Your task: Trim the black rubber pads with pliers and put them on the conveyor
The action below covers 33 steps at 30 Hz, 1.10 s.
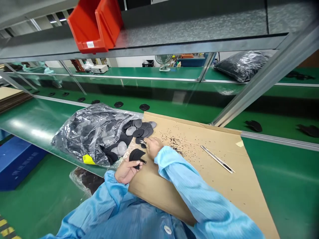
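My left hand (pixel 127 171) is shut on a folded black rubbery disc (pixel 136 155), and a small dark tip sticks out past it to the right. My right hand (pixel 153 147) lies just above, its fingertips at a small black piece (pixel 143 144) with a shiny glint that I cannot make out. Both hands are over the edge of a tan cardboard sheet (pixel 199 176). Grey and black discs (pixel 138 130) spill from a clear plastic bag (pixel 93 134). Black specks (pixel 171 141) are scattered on the cardboard, and a slim metal tool (pixel 217 159) lies to the right.
A green conveyor belt (pixel 40 122) runs behind the cardboard with black pieces (pixel 118 104) spaced along it. Overhead, a metal shelf (pixel 174 36) holds a red plastic bin (pixel 94 26). A bagged black bundle (pixel 241 66) lies beyond, and a blue box (pixel 17 162) stands at lower left.
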### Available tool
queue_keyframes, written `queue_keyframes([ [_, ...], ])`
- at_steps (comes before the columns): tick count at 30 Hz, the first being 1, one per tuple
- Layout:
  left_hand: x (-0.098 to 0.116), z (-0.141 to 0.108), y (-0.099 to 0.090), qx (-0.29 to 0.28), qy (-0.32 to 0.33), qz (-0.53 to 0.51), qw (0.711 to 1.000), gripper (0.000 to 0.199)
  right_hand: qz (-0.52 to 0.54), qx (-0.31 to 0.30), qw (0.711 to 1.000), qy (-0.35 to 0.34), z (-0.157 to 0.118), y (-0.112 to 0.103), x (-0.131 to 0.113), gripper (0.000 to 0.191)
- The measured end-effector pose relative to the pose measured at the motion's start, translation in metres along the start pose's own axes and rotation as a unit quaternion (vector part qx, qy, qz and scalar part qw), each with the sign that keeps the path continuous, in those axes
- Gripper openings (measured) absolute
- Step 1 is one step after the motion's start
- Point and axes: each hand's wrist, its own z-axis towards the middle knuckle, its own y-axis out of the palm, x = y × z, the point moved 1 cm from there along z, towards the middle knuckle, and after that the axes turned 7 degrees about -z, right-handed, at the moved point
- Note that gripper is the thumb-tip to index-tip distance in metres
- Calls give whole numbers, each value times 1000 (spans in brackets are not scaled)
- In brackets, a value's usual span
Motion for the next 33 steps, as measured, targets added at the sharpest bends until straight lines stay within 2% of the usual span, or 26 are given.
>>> queue_keyframes([
  [3,1,0,-2,2,10,-10,1000,27,6,-5,1000,7,5,8,-2,34],
  [6,2,3,1,-1,32,-1,999,30,23,0,999,24,-2,7,7,36],
  [9,2,9,6,10,64,34,997,34,140,59,983,99,-17,-2,23,29],
  [10,1,12,9,19,79,47,996,36,222,84,963,131,-23,-5,28,25],
  [11,0,15,11,29,95,58,993,37,319,102,928,161,-29,-7,33,22],
  [12,-1,18,15,36,109,69,991,39,419,105,883,185,-35,-9,37,22],
  [15,-9,25,30,31,115,99,988,45,643,27,734,219,-48,-11,44,34],
  [16,-13,27,36,18,107,110,988,47,682,-4,696,223,-52,-10,44,37],
  [17,-17,29,42,4,100,119,988,49,707,-26,670,226,-55,-9,44,38],
  [19,-25,31,52,-11,96,135,986,51,734,-28,638,231,-59,-6,43,37],
  [22,-35,35,61,12,110,143,984,49,757,36,612,226,-65,-1,43,34],
  [24,-38,38,64,32,122,139,982,47,760,79,609,214,-68,4,45,36],
  [25,-39,39,65,40,127,136,982,47,752,96,618,208,-70,6,46,38],
  [26,-38,40,66,45,133,133,981,47,736,112,636,203,-71,8,47,39],
  [30,-37,41,70,46,146,138,979,45,630,164,737,182,-75,11,52,34],
  [31,-38,42,70,41,148,146,977,44,609,172,753,179,-76,11,53,32],
  [33,-38,42,71,29,152,162,975,43,589,181,767,179,-76,10,53,28],
])
